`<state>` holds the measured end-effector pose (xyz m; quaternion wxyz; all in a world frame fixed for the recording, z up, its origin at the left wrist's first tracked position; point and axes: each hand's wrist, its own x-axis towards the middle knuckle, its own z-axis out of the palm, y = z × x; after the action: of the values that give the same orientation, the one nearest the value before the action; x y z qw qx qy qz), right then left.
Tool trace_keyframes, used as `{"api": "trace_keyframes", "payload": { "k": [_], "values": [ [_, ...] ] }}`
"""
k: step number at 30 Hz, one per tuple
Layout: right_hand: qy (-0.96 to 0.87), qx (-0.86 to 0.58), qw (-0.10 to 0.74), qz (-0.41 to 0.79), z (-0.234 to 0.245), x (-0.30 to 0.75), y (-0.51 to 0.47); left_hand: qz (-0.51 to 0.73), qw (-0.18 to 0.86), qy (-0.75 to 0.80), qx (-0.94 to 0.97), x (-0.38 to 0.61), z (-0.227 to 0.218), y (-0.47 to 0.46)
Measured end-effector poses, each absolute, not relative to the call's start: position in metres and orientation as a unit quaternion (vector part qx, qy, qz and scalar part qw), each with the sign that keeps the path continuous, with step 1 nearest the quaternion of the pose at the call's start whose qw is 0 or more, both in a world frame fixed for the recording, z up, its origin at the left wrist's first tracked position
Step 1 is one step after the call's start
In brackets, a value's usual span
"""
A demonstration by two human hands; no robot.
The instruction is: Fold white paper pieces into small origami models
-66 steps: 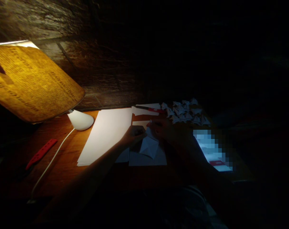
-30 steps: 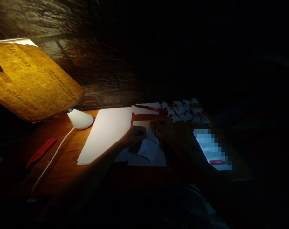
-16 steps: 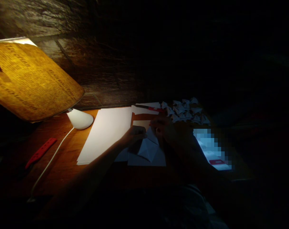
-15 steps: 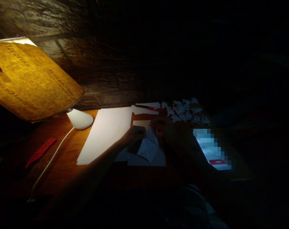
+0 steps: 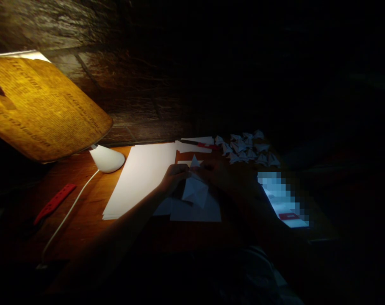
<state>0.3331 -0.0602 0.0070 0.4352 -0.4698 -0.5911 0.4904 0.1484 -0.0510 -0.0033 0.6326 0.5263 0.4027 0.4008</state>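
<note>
A partly folded piece of white origami paper (image 5: 196,189) is held between my two hands, its pointed tip upward and its creased lower part facing me. My left hand (image 5: 177,173) pinches its left edge with closed fingers. On the opposite edge, my right hand (image 5: 213,173) grips the paper, though deep shadow hides most of its fingers. Beneath the folded piece lies a flat white sheet (image 5: 197,214) on the wooden table (image 5: 141,237).
Left of my hands lies a stack of white paper (image 5: 141,178). A lit lamp (image 5: 49,110) stands at the left near a red strap-like object (image 5: 55,203). Behind are a red-handled knife (image 5: 200,145) and several folded paper pieces (image 5: 243,148). A glowing screen (image 5: 283,201) lies right.
The folded paper has turned more upright and its tip now points up between my hands. My left hand has shifted slightly left and up; my right hand has closed in on the paper's edge.
</note>
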Motion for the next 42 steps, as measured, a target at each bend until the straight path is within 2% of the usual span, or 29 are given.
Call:
{"api": "trace_keyframes", "payload": {
  "k": [9,15,19,25,32,42],
  "values": [
    [-0.554,-0.461,0.449,0.528,0.008,0.331,-0.061,0.398,0.612,0.397,0.556,0.15,0.001,-0.052],
    [-0.543,-0.457,0.42,0.565,0.015,0.337,-0.062,0.451,0.596,0.418,0.517,0.148,-0.003,-0.05],
    [-0.576,-0.474,0.397,0.534,0.017,0.34,-0.061,0.473,0.579,0.417,0.517,0.147,-0.005,-0.047],
    [-0.604,-0.479,0.441,0.459,0.006,0.336,-0.055,0.483,0.569,0.425,0.512,0.148,-0.006,-0.047],
    [-0.637,-0.474,0.411,0.447,0.003,0.339,-0.057,0.505,0.557,0.429,0.5,0.147,-0.004,-0.047],
    [-0.634,-0.466,0.419,0.452,0.007,0.336,-0.057,0.528,0.554,0.416,0.491,0.144,-0.007,-0.044]
  ]
}}
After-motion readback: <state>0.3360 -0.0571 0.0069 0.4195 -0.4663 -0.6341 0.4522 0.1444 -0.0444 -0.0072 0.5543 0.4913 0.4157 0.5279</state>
